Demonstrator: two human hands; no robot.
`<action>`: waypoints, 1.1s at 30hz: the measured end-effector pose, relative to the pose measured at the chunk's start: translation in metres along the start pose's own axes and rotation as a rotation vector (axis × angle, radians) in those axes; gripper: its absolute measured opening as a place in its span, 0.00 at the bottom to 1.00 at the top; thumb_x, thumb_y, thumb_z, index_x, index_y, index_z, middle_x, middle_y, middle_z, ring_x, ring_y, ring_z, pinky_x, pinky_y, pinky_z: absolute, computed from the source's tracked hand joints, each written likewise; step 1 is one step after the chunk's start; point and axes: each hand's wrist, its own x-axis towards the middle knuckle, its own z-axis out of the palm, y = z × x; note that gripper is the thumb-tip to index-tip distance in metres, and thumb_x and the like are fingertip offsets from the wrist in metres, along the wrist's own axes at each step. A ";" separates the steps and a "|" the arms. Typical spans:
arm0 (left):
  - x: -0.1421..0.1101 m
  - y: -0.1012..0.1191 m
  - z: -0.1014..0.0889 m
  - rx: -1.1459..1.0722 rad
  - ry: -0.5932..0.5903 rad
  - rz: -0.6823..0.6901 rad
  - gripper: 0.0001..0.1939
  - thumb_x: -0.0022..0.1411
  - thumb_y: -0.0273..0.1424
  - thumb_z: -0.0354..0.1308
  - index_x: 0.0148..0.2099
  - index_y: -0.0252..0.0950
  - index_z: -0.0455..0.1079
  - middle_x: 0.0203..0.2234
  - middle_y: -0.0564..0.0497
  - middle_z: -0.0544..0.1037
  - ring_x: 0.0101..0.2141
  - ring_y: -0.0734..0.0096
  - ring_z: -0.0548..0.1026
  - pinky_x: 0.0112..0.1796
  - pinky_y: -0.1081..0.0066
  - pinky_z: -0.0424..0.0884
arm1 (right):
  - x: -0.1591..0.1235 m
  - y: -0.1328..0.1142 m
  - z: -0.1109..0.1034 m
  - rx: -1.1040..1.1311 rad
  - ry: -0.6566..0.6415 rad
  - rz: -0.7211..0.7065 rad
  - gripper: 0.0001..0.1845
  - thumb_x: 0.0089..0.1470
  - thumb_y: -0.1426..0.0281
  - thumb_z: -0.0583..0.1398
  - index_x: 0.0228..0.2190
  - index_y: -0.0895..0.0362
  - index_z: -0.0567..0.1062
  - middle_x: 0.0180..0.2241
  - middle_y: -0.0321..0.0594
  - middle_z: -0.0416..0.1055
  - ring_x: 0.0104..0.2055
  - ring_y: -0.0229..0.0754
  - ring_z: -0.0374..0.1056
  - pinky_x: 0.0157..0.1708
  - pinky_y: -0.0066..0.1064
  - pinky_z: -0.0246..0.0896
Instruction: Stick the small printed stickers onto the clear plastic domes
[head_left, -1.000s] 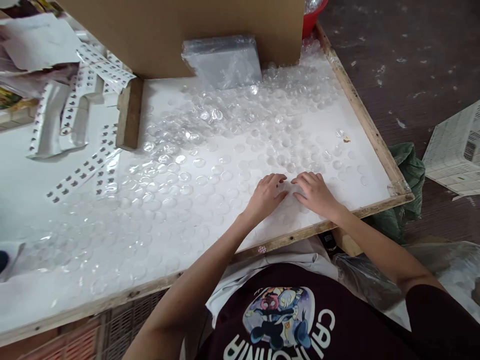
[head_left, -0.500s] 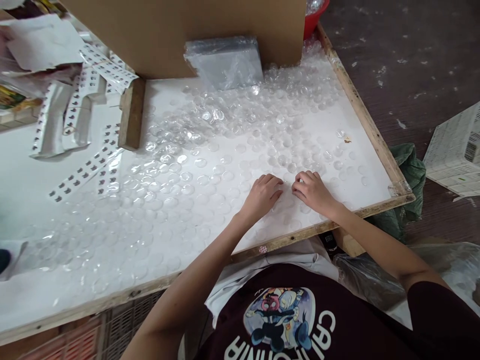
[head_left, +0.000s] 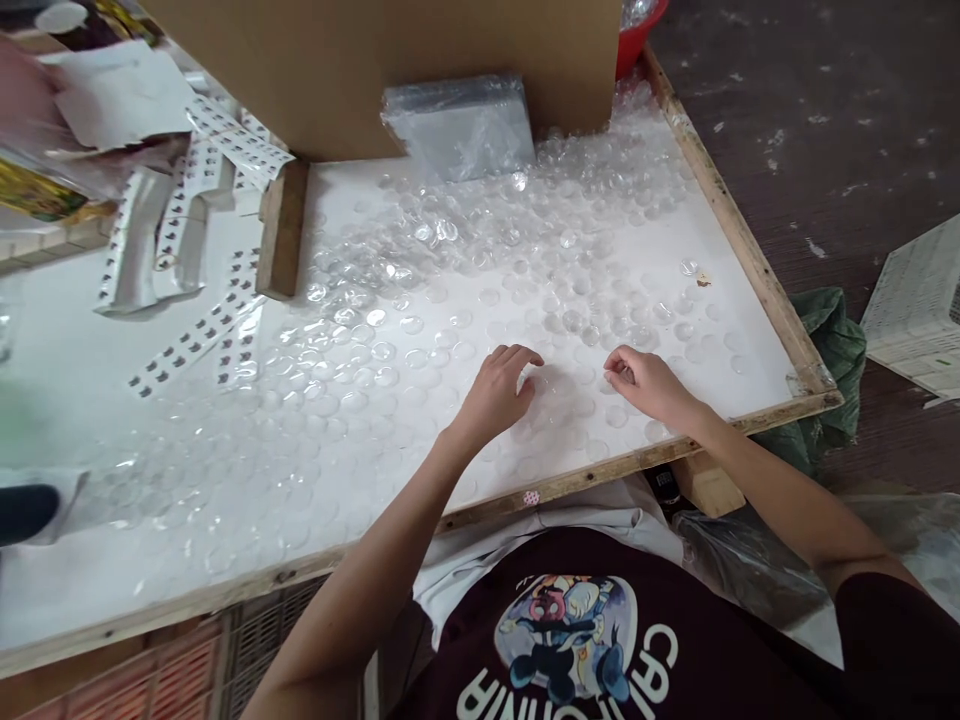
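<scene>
Before you, one white table (head_left: 754,398) has two wooden rims (head_left: 737,235), near and right, meeting in a corner. One cardboard sheet (head_left: 495,40) blocks the far side. Your left hand (head_left: 491,388) curves wide; your right hand (head_left: 651,387) pinches narrowly, on what you can't tell. Countless clear discs (head_left: 386,377) surround both.

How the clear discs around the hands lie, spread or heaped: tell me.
Spread: the clear discs near the left hand and right hand lie scattered, white tabletop showing between them.
</scene>
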 end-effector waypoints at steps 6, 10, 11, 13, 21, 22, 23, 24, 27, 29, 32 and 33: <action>-0.011 -0.005 0.001 0.051 -0.077 0.121 0.10 0.64 0.24 0.55 0.47 0.36 0.71 0.45 0.42 0.79 0.45 0.54 0.75 0.47 0.53 0.72 | 0.025 0.000 0.013 -0.261 0.092 -0.230 0.11 0.62 0.76 0.54 0.43 0.55 0.74 0.47 0.47 0.74 0.48 0.49 0.70 0.50 0.43 0.60; -0.011 -0.005 0.004 0.039 -0.054 0.135 0.08 0.68 0.26 0.54 0.48 0.37 0.71 0.43 0.43 0.80 0.44 0.55 0.75 0.47 0.54 0.73 | 0.038 -0.005 0.020 -0.380 0.010 -0.326 0.13 0.63 0.77 0.55 0.44 0.56 0.76 0.48 0.48 0.74 0.50 0.51 0.69 0.49 0.42 0.58; -0.011 -0.006 0.004 0.038 -0.047 0.127 0.09 0.68 0.26 0.54 0.49 0.37 0.71 0.43 0.43 0.80 0.44 0.56 0.76 0.47 0.54 0.74 | 0.040 -0.005 0.021 -0.405 0.002 -0.325 0.12 0.64 0.77 0.55 0.44 0.56 0.77 0.48 0.47 0.75 0.50 0.51 0.69 0.49 0.42 0.57; -0.012 -0.008 0.003 0.034 -0.034 0.100 0.10 0.69 0.26 0.53 0.50 0.37 0.70 0.43 0.44 0.80 0.45 0.56 0.76 0.47 0.54 0.74 | 0.043 -0.005 0.020 -0.435 0.002 -0.319 0.12 0.65 0.76 0.55 0.42 0.57 0.78 0.46 0.47 0.75 0.48 0.51 0.69 0.49 0.42 0.56; -0.006 -0.005 0.003 -0.027 -0.023 0.133 0.15 0.69 0.27 0.55 0.56 0.38 0.68 0.51 0.42 0.78 0.52 0.54 0.75 0.52 0.52 0.74 | 0.035 0.006 0.009 -0.434 0.061 -0.257 0.13 0.65 0.73 0.55 0.48 0.58 0.76 0.46 0.50 0.75 0.49 0.53 0.69 0.50 0.45 0.57; -0.005 -0.003 0.003 -0.039 -0.028 0.156 0.16 0.68 0.28 0.56 0.57 0.38 0.68 0.52 0.41 0.77 0.54 0.54 0.74 0.53 0.52 0.73 | 0.034 0.009 0.007 -0.440 0.086 -0.243 0.14 0.64 0.73 0.55 0.50 0.58 0.75 0.47 0.51 0.75 0.50 0.54 0.69 0.50 0.46 0.58; -0.005 -0.002 0.004 -0.046 -0.032 0.177 0.17 0.68 0.28 0.56 0.58 0.38 0.67 0.54 0.41 0.77 0.55 0.54 0.74 0.54 0.52 0.73 | 0.032 0.012 0.006 -0.447 0.113 -0.230 0.16 0.64 0.73 0.56 0.51 0.58 0.74 0.47 0.51 0.74 0.51 0.55 0.68 0.50 0.46 0.59; -0.004 -0.001 0.003 -0.046 -0.034 0.190 0.18 0.68 0.28 0.57 0.59 0.38 0.67 0.55 0.40 0.76 0.56 0.54 0.73 0.55 0.51 0.72 | 0.031 0.015 0.005 -0.454 0.137 -0.220 0.16 0.63 0.72 0.56 0.52 0.58 0.73 0.48 0.52 0.73 0.51 0.56 0.68 0.50 0.47 0.59; -0.007 -0.002 0.000 -0.007 -0.030 0.182 0.18 0.67 0.29 0.58 0.58 0.38 0.68 0.54 0.40 0.76 0.55 0.53 0.73 0.55 0.50 0.71 | 0.028 0.024 0.001 -0.468 0.181 -0.204 0.15 0.64 0.71 0.56 0.50 0.56 0.74 0.47 0.52 0.72 0.50 0.57 0.67 0.49 0.48 0.60; -0.010 -0.005 -0.003 0.028 -0.040 0.157 0.16 0.66 0.29 0.59 0.56 0.39 0.70 0.50 0.41 0.77 0.53 0.53 0.74 0.53 0.50 0.71 | 0.026 0.028 -0.002 -0.470 0.187 -0.204 0.13 0.64 0.70 0.55 0.48 0.56 0.75 0.46 0.51 0.72 0.49 0.56 0.67 0.48 0.47 0.60; -0.015 -0.010 -0.007 0.065 -0.085 0.125 0.11 0.66 0.29 0.59 0.51 0.39 0.72 0.45 0.43 0.78 0.49 0.53 0.75 0.50 0.51 0.71 | 0.024 0.031 -0.004 -0.470 0.178 -0.215 0.12 0.66 0.72 0.53 0.43 0.56 0.76 0.44 0.50 0.73 0.46 0.53 0.67 0.46 0.45 0.58; -0.015 -0.012 -0.007 0.071 -0.100 0.119 0.10 0.66 0.29 0.59 0.50 0.39 0.73 0.44 0.43 0.79 0.48 0.53 0.75 0.49 0.51 0.72 | 0.024 0.031 -0.004 -0.469 0.174 -0.223 0.11 0.66 0.72 0.52 0.41 0.56 0.75 0.43 0.49 0.73 0.45 0.52 0.67 0.46 0.44 0.57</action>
